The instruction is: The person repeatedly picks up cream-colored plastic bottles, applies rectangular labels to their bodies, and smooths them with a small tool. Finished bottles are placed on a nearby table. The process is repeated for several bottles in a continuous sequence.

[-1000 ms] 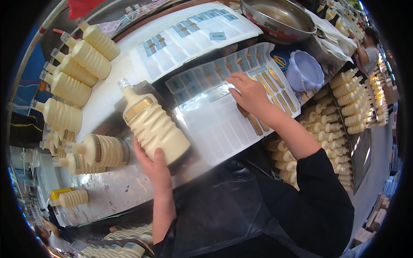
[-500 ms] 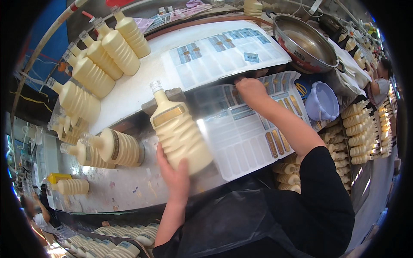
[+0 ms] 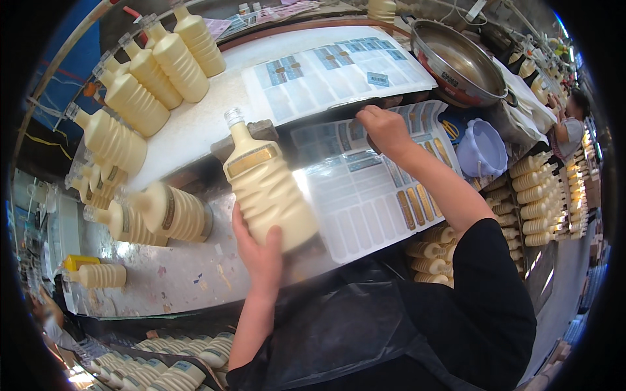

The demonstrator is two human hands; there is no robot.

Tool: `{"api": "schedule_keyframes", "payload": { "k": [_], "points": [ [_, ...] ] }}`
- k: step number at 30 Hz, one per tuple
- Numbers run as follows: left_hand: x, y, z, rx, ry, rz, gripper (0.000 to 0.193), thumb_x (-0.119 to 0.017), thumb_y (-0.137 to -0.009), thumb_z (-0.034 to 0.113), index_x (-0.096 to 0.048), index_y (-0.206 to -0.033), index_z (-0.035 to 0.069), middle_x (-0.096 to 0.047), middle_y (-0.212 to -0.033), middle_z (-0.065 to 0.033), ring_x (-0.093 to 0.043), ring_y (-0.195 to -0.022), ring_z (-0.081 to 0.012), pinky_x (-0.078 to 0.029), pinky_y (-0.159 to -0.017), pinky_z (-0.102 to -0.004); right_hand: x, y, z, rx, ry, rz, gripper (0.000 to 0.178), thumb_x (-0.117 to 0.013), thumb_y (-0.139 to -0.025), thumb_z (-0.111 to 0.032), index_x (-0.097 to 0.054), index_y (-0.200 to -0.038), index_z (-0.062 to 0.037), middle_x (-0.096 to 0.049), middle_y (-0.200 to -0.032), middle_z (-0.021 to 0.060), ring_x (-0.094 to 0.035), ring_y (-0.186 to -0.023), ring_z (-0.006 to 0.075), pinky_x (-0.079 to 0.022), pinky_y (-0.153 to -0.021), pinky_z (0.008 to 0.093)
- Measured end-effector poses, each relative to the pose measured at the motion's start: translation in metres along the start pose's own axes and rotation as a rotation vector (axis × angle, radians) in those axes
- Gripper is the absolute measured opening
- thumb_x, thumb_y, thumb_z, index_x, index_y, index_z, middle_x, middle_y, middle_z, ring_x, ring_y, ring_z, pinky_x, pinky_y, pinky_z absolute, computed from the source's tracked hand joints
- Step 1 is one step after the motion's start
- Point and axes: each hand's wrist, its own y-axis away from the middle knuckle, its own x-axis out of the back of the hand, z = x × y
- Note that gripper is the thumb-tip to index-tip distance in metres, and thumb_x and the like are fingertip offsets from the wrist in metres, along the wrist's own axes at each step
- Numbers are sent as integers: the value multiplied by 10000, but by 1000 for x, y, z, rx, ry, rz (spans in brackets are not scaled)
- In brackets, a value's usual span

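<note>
A cream-coloured ribbed bottle [image 3: 270,189] with a clear neck and a gold label [image 3: 252,160] on its shoulder leans on a small grey block [image 3: 257,130]. My left hand [image 3: 259,251] is wrapped round its lower part, thumb on the near side. My right hand [image 3: 386,130] is closed in a pinch above the upper part of a sheet of labels [image 3: 352,238], which carries gold and blue-grey stickers. Just below those fingers a dark strip shows; whether it is held or lies on the sheet I cannot tell.
Several cream bottles [image 3: 134,98] stand at the far left, others [image 3: 173,212] on the metal table. A second label sheet [image 3: 293,98] lies on the white board. Right are a metal pan [image 3: 460,62], a lilac bucket [image 3: 482,150] and stacked bottles [image 3: 536,192]. A person [image 3: 574,124] is beyond.
My right hand has shifted slightly down and right over the sheet, its fingers still pinched. My left hand stays on the bottle. The whole view has shifted a little.
</note>
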Motion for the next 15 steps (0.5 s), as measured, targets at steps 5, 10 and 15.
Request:
{"api": "schedule_keyframes", "payload": {
  "k": [5,10,15],
  "points": [
    [-2,1,4,-5,16,4,812,-615,-852,89,-251,-1565,-46,-416,-1516,-235,-427,-1400,-315,-310,-1185,-412,30,-11,-5,-32,-125,105,152,-703,-851,-35,-674,-994,-77,-728,-925,96,-723,-800,291,-577,-666,356],
    [-1,2,1,-13,-5,17,825,-611,-853,98,-231,-1572,-42,-384,-1537,-235,-408,-1413,-323,-291,-1197,-423,55,-27,7,61,-33,72,158,-673,-849,-28,-664,-998,-78,-716,-879,104,-716,-773,287,-570,-653,352],
    [-2,0,-2,-28,-25,1,830,-609,-862,129,-220,-1577,-35,-358,-1552,-235,-393,-1424,-331,-288,-1200,-429,64,-48,17,-16,-108,203,87,-700,-910,-66,-727,-991,-50,-731,-877,122,-724,-772,283,-572,-665,335]
  ]
}}
